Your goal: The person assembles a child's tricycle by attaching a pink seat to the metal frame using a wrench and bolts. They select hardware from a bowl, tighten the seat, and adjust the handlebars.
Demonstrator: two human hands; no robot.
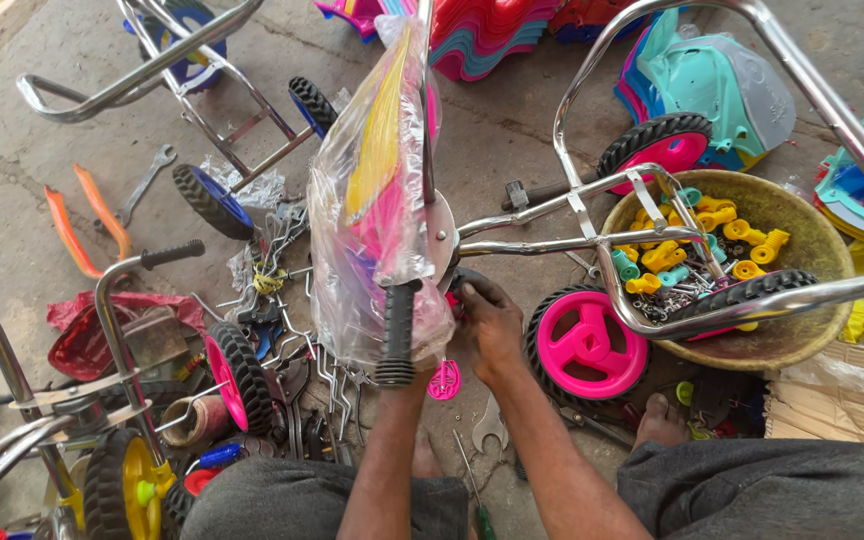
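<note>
Pretty even daylight here, soft and diffuse, so shadows on the concrete floor (22, 230) are faint. The far upper left corner is blown out bright. Chrome tubing (812, 95) throws small white glints, and the plastic wrap (352, 200) glares a bit. Edges bend, wide-lens style. Bottom edge looks slightly soft, maybe motion blur.

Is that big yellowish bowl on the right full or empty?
Partly full: the bowl holds yellow and teal plastic parts plus small metal hardware, with bare inner wall above them.
</note>
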